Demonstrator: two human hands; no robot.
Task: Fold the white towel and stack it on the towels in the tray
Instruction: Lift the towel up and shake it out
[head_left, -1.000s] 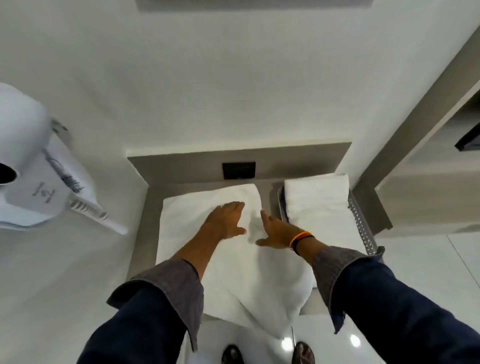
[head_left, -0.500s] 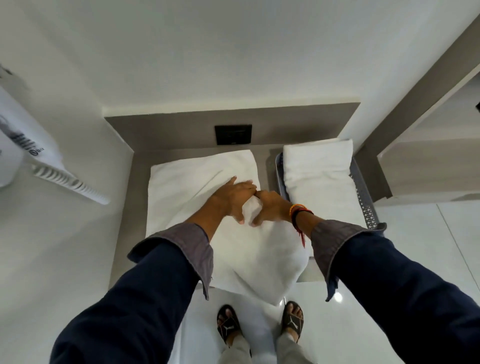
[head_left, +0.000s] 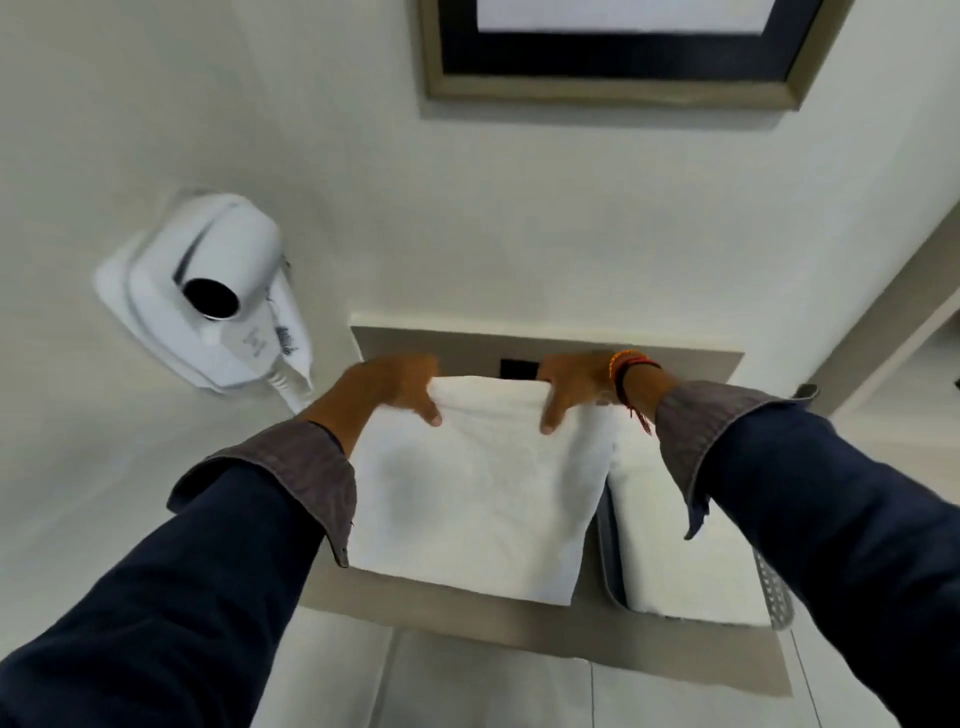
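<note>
White walls close in a narrow recess, with a dark framed picture high on the back wall and a wall-mounted hair dryer to the left. Below them runs the grey bench, set into the niche. On its left part lies the white towel, already doubled into a thick rectangle whose near edge reaches close to the bench's front. It looks soft, light and limp, so it should sag unless carried from under both ends; the far folded edge, where the layers meet, seems the best place to take it, since a pinch there keeps the plies together. To the right, just beside it, a grey perforated tray holds a stack of folded white towels; how many is hard to tell. The left hand is clenched on the towel's far left corner, fingers over the top. The right hand, with coloured cords at the wrist, grasps the far right corner the same way
</note>
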